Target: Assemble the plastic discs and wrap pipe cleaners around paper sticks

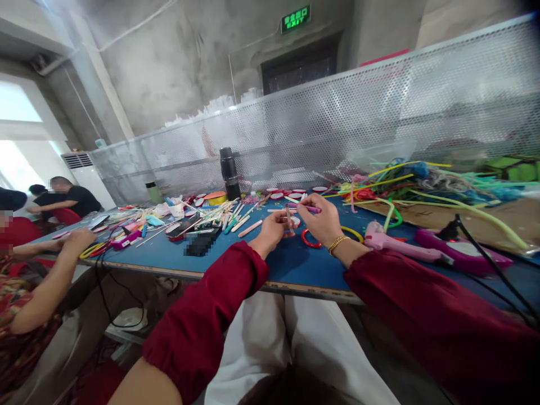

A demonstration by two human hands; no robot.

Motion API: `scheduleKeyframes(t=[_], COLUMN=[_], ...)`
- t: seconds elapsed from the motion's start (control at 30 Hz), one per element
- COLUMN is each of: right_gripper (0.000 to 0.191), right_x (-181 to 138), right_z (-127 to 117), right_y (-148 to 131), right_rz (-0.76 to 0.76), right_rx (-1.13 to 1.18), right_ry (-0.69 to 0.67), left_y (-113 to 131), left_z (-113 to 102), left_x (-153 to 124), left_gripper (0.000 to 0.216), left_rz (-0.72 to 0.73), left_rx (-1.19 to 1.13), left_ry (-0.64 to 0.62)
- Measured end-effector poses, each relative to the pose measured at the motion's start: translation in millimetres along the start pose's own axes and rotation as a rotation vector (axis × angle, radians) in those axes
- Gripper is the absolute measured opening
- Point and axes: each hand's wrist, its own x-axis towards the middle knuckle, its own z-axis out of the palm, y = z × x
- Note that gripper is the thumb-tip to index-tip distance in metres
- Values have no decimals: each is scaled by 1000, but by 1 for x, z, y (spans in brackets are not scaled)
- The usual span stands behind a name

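My left hand [273, 229] is closed, pinching a thin brownish strip [289, 218] upright between thumb and fingers. Facing it, my right hand [324, 218] is wrapped round a slim purple pen-like tool [310, 208]. The tool's pale front end points left, close to the top of the strip; whether they touch I cannot tell. On the blue table [291, 264] beneath my right hand lie a red ring [310, 241] and a yellow ring [356, 233]. A pink glue gun [405, 244] rests just right of my right wrist.
A purple device [468, 253] with a black cable lies at the right. Colourful pipe cleaners [392, 180] pile up behind it. Left of my hands are a black phone [202, 242], many sticks [223, 214] and a black flask [229, 173]. A co-worker's hand [78, 243] is at far left.
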Motion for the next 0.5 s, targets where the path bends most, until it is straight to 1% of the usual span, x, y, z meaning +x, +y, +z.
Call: scheduleKeyframes(t=[0.5], right_gripper=[10], right_x=[0], right_z=[0], right_y=[-2], right_rz=[-6], right_rx=[7], right_ry=[-7], left_y=[1], left_z=[1], left_x=[-2], left_gripper=[29], left_rz=[9], left_rx=[-9], left_ry=[-11])
